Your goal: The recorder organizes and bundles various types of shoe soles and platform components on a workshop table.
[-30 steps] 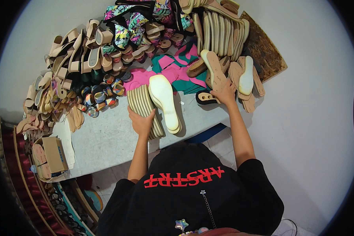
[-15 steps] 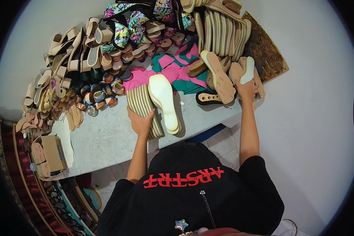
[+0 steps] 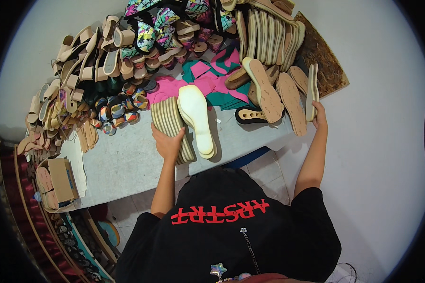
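Note:
My left hand (image 3: pixel 167 143) grips the near part of a stack of cream and brown striped shoe soles (image 3: pixel 166 113), thumb on one side and fingers on the other. Leaning against that stack, a pale cream sole (image 3: pixel 193 108) shows its flat face, with another edge beneath it. Over at the right, my right hand (image 3: pixel 319 115) is closed on the heel end of a single striped sole (image 3: pixel 312 87), turned up on its edge. Just left of it lie a tan insole board (image 3: pixel 292 101) and a black-rimmed sole (image 3: pixel 251 116) with holes.
Heeled sandals (image 3: pixel 111 59) and patterned shoes (image 3: pixel 156 33) crowd the back left of the grey table (image 3: pixel 123 170). Pink and green cut pieces (image 3: pixel 212 85) lie mid-table. A row of soles (image 3: pixel 267 37) stands at the back, beside a brown board (image 3: pixel 321 56). A cardboard box (image 3: pixel 63 181) sits front left.
My right hand has moved right, carrying the sole off the tan insole boards and turning it onto its edge. My left hand stays on the stack.

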`<state>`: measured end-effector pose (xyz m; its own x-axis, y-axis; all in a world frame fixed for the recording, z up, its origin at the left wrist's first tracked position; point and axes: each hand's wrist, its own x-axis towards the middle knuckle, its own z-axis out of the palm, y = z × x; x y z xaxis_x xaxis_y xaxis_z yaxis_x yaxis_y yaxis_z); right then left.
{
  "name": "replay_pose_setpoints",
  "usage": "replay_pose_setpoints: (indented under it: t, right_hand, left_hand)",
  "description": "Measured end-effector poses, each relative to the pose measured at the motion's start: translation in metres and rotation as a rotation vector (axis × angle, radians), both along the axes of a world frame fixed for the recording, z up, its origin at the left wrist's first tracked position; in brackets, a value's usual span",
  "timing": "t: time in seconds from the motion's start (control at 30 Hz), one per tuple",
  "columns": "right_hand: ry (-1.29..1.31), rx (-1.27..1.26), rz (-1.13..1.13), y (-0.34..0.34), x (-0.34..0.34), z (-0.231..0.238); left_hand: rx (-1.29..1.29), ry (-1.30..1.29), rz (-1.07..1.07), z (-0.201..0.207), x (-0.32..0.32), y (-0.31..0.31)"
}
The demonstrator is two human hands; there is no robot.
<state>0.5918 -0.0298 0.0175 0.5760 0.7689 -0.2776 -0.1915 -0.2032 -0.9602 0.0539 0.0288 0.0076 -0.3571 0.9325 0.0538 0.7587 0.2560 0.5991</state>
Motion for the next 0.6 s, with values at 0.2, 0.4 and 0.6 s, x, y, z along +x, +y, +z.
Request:
replay_pose_setpoints:
  t: [0.2, 0.4, 0.6]
  right_hand:
    - [0.249, -0.052, -0.072, -0.013, 0.005, 0.024]
    - [0.246, -0.026, 0.080, -0.006, 0.007, 0.017]
    - [-0.450, -0.077, 0.089, 0.015, -0.015, 0.007]
  left_hand:
    - [0.008, -0.012, -0.005, 0.003, 0.000, -0.001]
    - [-0.016, -0.017, -0.004, 0.005, 0.002, -0.001]
    - [-0.017, -0.010, -0.010, 0.006, 0.002, -0.001]
